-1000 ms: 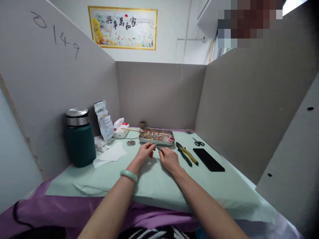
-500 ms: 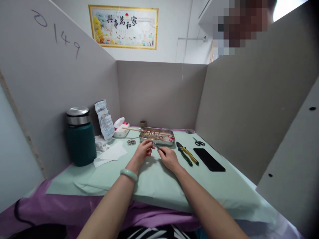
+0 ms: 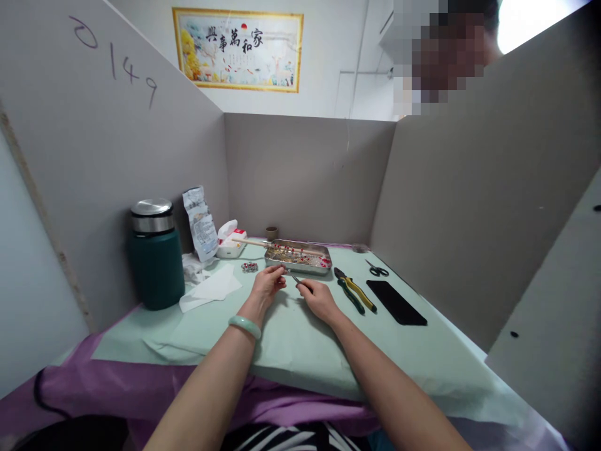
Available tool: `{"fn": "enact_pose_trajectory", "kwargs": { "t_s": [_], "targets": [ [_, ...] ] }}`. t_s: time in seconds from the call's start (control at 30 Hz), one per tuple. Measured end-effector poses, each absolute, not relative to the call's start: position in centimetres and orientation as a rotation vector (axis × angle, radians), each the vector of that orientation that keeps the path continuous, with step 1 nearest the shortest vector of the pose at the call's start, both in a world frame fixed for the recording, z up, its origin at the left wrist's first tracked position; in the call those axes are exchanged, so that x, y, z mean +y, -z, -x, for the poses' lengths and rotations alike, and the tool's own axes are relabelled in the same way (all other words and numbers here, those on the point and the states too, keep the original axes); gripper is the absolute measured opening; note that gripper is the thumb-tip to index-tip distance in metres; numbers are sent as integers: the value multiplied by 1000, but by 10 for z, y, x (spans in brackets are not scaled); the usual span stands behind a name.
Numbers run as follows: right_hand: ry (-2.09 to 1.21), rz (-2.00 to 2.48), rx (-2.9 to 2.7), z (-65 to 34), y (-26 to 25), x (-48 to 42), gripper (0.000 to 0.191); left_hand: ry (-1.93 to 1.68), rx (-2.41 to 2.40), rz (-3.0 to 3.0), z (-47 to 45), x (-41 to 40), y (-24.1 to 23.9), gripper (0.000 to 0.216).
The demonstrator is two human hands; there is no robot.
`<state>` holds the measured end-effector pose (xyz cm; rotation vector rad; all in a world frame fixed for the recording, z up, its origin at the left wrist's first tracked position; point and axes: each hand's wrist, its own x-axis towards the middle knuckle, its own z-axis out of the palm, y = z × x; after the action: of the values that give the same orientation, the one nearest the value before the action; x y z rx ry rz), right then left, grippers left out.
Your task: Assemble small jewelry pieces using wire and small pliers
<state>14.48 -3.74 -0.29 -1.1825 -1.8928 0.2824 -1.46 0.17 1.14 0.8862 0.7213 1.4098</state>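
My left hand (image 3: 269, 282), with a pale green bangle (image 3: 245, 326) at its wrist, is closed in a pinch in front of the metal tray. Whatever small piece sits between its fingertips is too tiny to name. Wrapped by the fingers of my right hand (image 3: 319, 297) is a slim dark tool (image 3: 295, 279) with a grey tip, pointing at the left fingertips. Its exact kind cannot be made out. Just beyond both hands, the metal tray (image 3: 310, 270) holds many small red and gold beads or trinkets and a wooden stick (image 3: 248, 242) lying across its left side.
Green-and-yellow-handled pliers (image 3: 355, 292), black scissors (image 3: 377, 269) and a black phone (image 3: 397, 302) lie on the right. Leftward are a small beaded heap (image 3: 250, 267), white paper (image 3: 211, 288), a tissue pack (image 3: 231, 244), a pouch (image 3: 201, 222) and a green flask (image 3: 157, 266). Partitions enclose the table.
The tool's tip has drawn slightly away from the left fingertips. Both hands otherwise keep nearly the same place, and the whole view has shifted a little.
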Motion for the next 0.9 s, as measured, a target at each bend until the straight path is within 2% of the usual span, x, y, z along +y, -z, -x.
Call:
{"fn": "enact_pose_trajectory", "kwargs": {
  "t_s": [0.27, 0.9],
  "targets": [
    [-413, 1286, -1770, -147, 3, -33, 32, -1342, 686, -1019, 14, -2, -11, 35],
    [-286, 1312, -1740, -148, 3, -31, 33, -1139, 710, -1295, 10, -10, -11, 38]
  ]
}}
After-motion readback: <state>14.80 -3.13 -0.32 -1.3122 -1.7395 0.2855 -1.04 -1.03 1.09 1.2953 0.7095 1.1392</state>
